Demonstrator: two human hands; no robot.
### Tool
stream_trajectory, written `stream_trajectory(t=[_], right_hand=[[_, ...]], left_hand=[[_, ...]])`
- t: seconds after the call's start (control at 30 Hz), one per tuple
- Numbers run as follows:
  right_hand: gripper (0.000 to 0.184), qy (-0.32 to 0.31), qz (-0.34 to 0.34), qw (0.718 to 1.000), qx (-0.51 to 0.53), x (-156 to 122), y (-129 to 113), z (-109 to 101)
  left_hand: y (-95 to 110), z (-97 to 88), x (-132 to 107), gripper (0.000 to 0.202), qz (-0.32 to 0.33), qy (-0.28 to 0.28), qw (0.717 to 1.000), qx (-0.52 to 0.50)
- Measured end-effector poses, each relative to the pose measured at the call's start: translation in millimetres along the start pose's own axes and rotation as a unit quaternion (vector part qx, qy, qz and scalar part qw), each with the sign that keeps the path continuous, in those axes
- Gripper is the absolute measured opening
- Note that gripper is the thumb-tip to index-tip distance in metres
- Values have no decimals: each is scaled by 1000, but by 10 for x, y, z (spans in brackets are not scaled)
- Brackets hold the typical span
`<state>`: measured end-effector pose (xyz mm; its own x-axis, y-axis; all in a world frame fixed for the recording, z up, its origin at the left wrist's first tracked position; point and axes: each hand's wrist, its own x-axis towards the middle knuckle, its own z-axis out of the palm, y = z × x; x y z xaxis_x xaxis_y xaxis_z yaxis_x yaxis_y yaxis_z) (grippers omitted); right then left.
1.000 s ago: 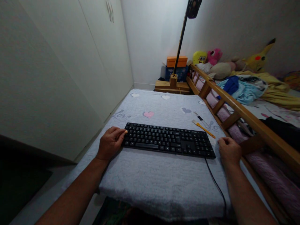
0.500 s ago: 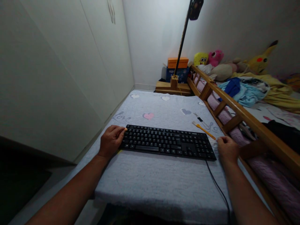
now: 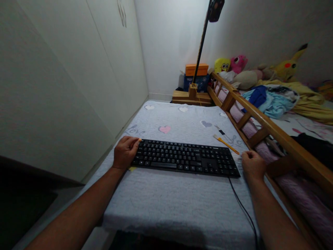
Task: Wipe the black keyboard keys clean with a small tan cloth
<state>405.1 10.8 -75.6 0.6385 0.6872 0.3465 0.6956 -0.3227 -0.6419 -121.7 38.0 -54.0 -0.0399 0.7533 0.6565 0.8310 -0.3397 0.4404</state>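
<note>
A black keyboard lies across the cloth-covered table, its cable running off the near edge at the right. At the keyboard's left end, my left hand is closed in a pinch. A small pale orange piece shows at its fingertips, over the far left corner; its kind is unclear. Beyond the keyboard's right end, my right hand rests closed on the cloth; whatever its fingers hold, if anything, is hidden. Close to it lies a brush with a yellow handle.
A thin tool with a black grip lies behind the brush. A yellow scrap shows by the left wrist. A wooden bed rail borders the table on the right, a white cabinet on the left. A lamp pole stands behind.
My left hand has shifted slightly away from me along the keyboard's left end, with the pale orange piece now at the far corner. The yellow scrap shows more. My right hand stays put.
</note>
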Motion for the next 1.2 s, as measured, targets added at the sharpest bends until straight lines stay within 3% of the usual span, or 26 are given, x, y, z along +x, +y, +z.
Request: stream_trajectory(t=[0.37,0.8,1.2], right_hand=[[26,10,-15,1000,-9,12,-4,15],[25,16,-10,999,31,-3,69,18],[25,6,8,1000,30,-29,7,-18]], left_hand=[[-28,74,42,20,4,10,1000,-9],[10,-30,32,17,5,70,997,-19],[-20,-56,10,18,-14,69,998,-7]])
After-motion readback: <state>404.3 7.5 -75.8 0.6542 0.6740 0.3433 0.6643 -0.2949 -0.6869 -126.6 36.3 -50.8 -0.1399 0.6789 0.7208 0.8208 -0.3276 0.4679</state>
